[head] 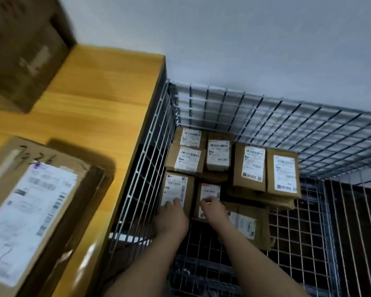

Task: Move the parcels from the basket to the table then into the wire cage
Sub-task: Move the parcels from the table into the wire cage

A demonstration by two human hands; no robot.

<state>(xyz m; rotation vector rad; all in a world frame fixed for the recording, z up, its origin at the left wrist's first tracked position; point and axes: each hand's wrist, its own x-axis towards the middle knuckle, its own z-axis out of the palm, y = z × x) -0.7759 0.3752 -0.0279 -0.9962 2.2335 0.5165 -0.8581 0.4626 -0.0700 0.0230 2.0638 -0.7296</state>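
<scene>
Already well along: counted some eight brown cardboard parcels on the floor of the wire cage (266, 116), packed toward its twelve o'clock wall, each with a white shipping label facing up. Still left on the table (99, 99): a labelled parcel (30, 202) at eight o'clock with handwritten digits on its flap, and a blurred larger carton (24, 50) at ten o'clock. Saw no basket anywhere, so could not judge what waits there.

Reached down with both arms. Left hand (170, 215) laid on the near-left parcel (177, 195) hard against the cage's nine o'clock wall, fingers fairly straight and pressing its label. Right hand (214, 207) set on the neighbouring small parcel (209, 195) just to three o'clock, fingertips bent over its top; whether pinching or merely nudging, could not tell.
</scene>
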